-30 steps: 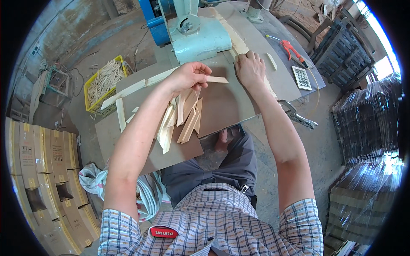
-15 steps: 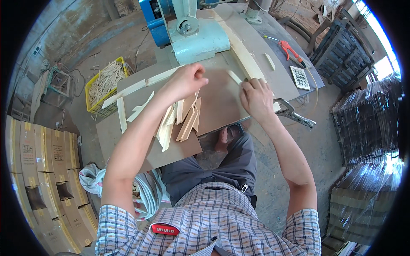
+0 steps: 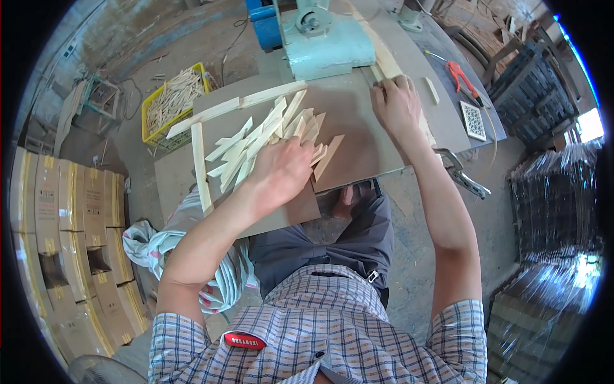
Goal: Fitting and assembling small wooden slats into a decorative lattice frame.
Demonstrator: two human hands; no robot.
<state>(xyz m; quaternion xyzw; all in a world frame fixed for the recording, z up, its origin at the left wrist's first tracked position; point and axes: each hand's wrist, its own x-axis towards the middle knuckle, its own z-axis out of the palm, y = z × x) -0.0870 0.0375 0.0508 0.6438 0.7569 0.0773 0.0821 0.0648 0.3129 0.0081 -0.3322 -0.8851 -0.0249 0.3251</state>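
A pile of short pale wooden strips (image 3: 256,137) with slanted ends lies on the board-covered table. My left hand (image 3: 284,168) is closed over the near right side of the pile, fingers curled around a wooden strip whose exact outline the hand hides. Farther right, my right hand (image 3: 398,107) has its fingers bent together beside a long wooden rail (image 3: 384,61); whatever it holds is hidden. Ahead of both hands stands a machine with a light green rounded housing (image 3: 329,52). A single strip (image 3: 327,157) lies just right of the left hand.
Longer wooden battens (image 3: 240,102) border the pile. A yellow crate (image 3: 147,128) of strips stands at the left. Rightward are red-handled pliers (image 3: 462,78), a patterned tile-like piece (image 3: 472,120) and a metal clamp (image 3: 464,176) on the table edge. Cartons (image 3: 70,205) are stacked at far left.
My left hand has come down onto the pile from above it. My right hand has moved farther away, up along the rail; the strip it held is no longer visible. The view has shifted slightly.
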